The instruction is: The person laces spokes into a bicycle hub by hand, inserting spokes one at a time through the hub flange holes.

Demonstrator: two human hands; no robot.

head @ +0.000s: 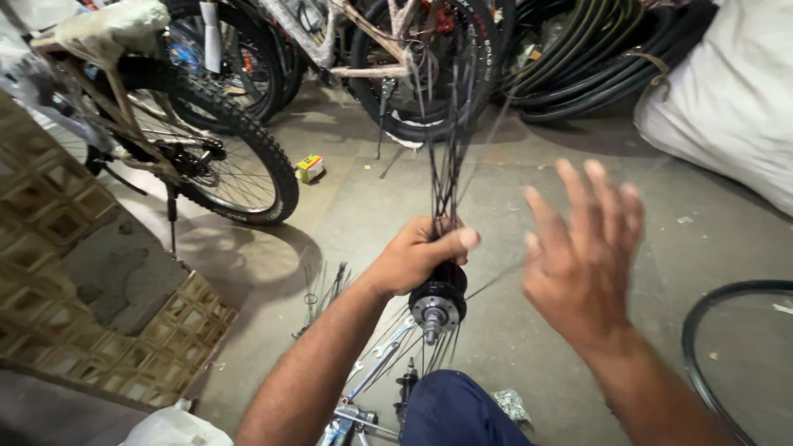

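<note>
My left hand (421, 254) grips a black wheel hub (438, 302) together with a bundle of thin black spokes (446, 140) that fan upward from it. More spokes hang loose below the hub. To the right of the hub my right hand (582, 252) hovers with its fingers spread, holding nothing; one thin spoke runs from the hub toward its palm. My knee in dark blue cloth (454, 409) is just under the hub.
A bicycle with a knobby rear tyre (248, 157) stands at the left, more bikes and stacked tyres behind. Loose spokes (324, 285) lie on the concrete floor. A black rim (702, 330) curves at the right, a white sack (735, 91) above it. A small yellow box (311, 168) sits nearby.
</note>
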